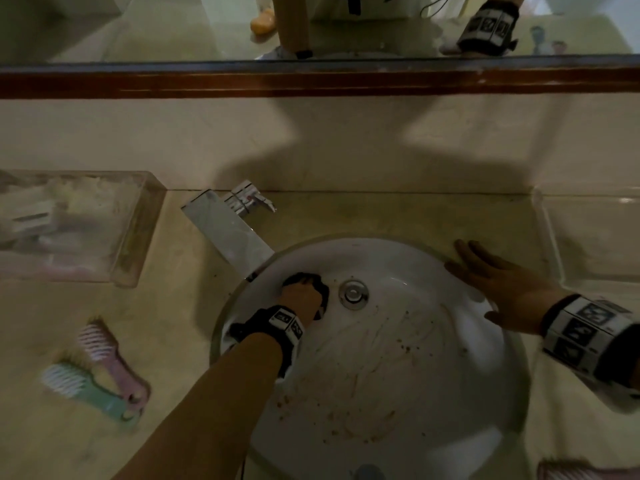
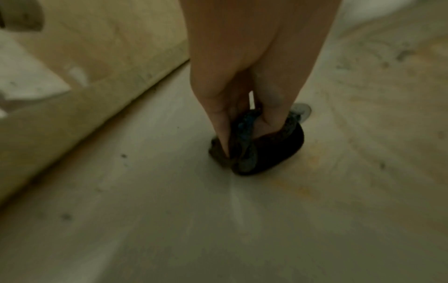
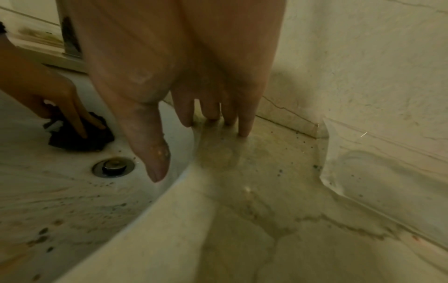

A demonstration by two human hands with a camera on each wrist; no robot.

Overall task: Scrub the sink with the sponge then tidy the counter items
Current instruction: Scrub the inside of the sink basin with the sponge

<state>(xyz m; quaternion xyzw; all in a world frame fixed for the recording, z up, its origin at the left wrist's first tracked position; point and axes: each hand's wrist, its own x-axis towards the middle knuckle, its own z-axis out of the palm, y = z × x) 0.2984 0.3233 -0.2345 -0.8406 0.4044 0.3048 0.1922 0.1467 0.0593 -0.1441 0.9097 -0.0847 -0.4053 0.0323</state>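
Observation:
A round white sink [image 1: 433, 393] is set into the beige counter, with brown specks and smears on its bowl. My left hand [image 1: 300, 295] grips a dark sponge [image 1: 320, 284] and holds it against the bowl just left of the metal drain [image 1: 353, 294]. In the left wrist view the fingers [image 2: 219, 122] pinch the crumpled sponge [image 2: 271, 151] against the basin. My right hand [image 1: 498, 282] lies flat on the sink's right rim, fingers straight. In the right wrist view its fingertips [image 3: 244, 130] rest on the counter beside the rim, with the sponge [image 3: 77, 139] and drain [image 3: 112, 166] to the left.
A chrome faucet [image 1: 228, 230] reaches over the sink's upper left. Two combs, pink [image 1: 110, 358] and green [image 1: 83, 389], lie on the counter at left. A clear tray [image 1: 138, 237] with items stands at far left, another clear tray [image 1: 554, 244] at right. A mirror edge [image 1: 311, 79] runs along the back.

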